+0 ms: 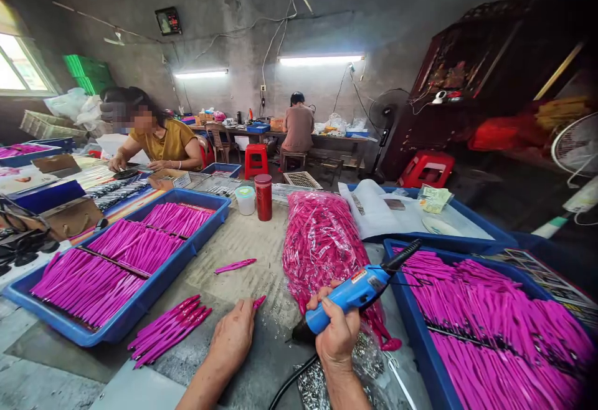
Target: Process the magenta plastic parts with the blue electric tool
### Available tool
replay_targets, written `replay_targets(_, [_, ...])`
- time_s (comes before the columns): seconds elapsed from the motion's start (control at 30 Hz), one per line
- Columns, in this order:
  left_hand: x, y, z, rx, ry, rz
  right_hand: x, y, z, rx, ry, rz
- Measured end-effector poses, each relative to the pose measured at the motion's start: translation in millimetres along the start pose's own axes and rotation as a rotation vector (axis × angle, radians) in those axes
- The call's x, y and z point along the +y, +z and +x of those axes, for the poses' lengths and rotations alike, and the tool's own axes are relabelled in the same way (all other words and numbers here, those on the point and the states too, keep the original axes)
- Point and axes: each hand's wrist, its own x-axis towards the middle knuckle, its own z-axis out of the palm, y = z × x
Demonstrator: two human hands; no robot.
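My right hand (337,330) grips a blue electric screwdriver (355,293), its black tip pointing down-left at the table. My left hand (233,335) holds a pink pen piece (258,301) by its end, close to the tool's tip. A small pile of pink pens (168,329) lies left of my left hand. One loose pink pen (235,265) lies farther out on the table. A clear bag packed with pink pens (322,242) lies just beyond my right hand.
A blue tray of pink pens (116,329) stands at the left and another blue tray (420,348) at the right. A red flask (263,197) and white cup (245,200) stand mid-table. Small screws (317,385) lie near my right wrist. One person sits at the left, another faces the far bench.
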Motion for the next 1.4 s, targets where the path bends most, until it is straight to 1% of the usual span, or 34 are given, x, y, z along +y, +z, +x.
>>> replay_targets(0.27, [-1.5, 6.2, 2.3, 0.036, 0.024, 0.075, 0.7, 0.0, 0.6, 0.006, 0.007, 0.015])
replay_targets(0.43, [-0.2, 7.3, 4.0, 0.004, 0.011, 0.122, -0.1, 1.9, 1.0, 0.017, 0.028, 0.032])
replay_targets(0.83, [8.6, 4.0, 3.1, -0.018, -0.014, 0.178, 3.7, -0.7, 1.4, 0.012, 0.013, 0.034])
replay_targets(1.13, [8.2, 3.3, 2.1, -0.021, -0.006, 0.182, 7.4, -2.6, 2.4, 0.037, 0.009, 0.045])
replay_targets(1.4, [8.0, 2.9, 5.3, -0.035, 0.013, 0.217, 6.7, -2.3, 3.7, 0.041, 0.046, 0.063])
